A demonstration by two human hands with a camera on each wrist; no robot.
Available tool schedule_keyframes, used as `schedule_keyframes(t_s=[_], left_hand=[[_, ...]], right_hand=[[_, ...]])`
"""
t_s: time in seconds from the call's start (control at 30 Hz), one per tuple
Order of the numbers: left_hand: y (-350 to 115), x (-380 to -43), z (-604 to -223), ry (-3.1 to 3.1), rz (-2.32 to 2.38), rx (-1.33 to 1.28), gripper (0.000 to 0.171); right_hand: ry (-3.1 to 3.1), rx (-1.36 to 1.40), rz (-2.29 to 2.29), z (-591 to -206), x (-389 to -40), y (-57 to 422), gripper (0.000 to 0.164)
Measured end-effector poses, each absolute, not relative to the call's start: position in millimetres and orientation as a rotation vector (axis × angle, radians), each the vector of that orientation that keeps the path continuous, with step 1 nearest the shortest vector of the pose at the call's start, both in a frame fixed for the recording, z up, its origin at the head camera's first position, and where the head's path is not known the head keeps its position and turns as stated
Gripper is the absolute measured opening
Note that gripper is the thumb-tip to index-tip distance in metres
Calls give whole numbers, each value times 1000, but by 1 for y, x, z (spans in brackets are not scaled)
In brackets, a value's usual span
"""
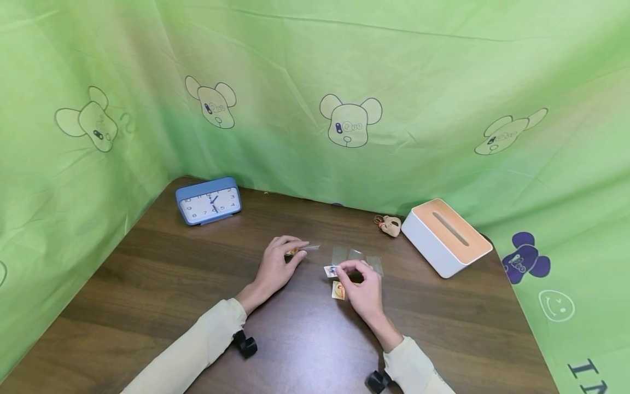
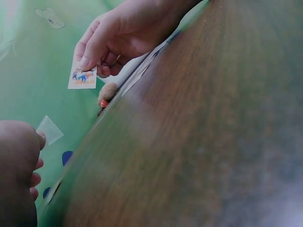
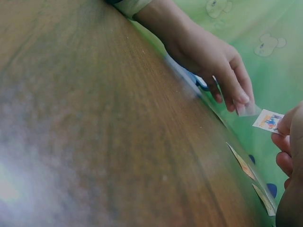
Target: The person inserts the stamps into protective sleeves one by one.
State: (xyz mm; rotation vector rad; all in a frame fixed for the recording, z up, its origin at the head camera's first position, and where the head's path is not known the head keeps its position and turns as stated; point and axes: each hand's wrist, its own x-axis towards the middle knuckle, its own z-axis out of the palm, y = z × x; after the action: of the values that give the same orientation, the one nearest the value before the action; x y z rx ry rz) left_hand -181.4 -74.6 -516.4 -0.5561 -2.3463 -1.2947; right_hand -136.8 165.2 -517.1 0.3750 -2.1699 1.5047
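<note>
My left hand [image 1: 276, 265] pinches a small clear plastic sleeve [image 2: 51, 130] between thumb and fingers. Something yellowish [image 1: 291, 252] shows beneath that hand, mostly hidden. In my right hand [image 1: 365, 290], thumb and fingertips pinch a small stamp-like card [image 3: 269, 121], white-edged with a colourful picture of figures. The head view has this card just left of the right fingertips, apart from the sleeve. A second stamp-like card [image 1: 338, 290], yellow and red, lies on the table beside the right hand. Behind the right hand lie several clear sleeves [image 1: 339, 255], partly covered by its fingers.
A blue clock [image 1: 209, 201] stands at the back left of the brown wooden table [image 1: 275, 350]. At the back right are a white tissue box [image 1: 445, 235] with a wooden lid and a small beige trinket [image 1: 391, 225] on a red cord. Green printed cloth [image 1: 275, 153] hangs behind.
</note>
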Motion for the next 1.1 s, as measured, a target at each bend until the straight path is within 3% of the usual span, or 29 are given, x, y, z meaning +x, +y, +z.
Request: schedule_keyframes(t_s=[0.57, 0.83, 1.1], left_hand=[[-71, -175, -514, -2369, -1530, -526, 36], [-70, -172, -513, -2409, -1574, -488, 20], [-69, -170, -514, -2402, -1542, -521, 16]], right_hand=[[-2176, 314, 1506, -517, -136, 163, 16], [-2188, 266, 1495, -510, -132, 159, 17], [-2169, 289, 1528, -517, -135, 164, 17]])
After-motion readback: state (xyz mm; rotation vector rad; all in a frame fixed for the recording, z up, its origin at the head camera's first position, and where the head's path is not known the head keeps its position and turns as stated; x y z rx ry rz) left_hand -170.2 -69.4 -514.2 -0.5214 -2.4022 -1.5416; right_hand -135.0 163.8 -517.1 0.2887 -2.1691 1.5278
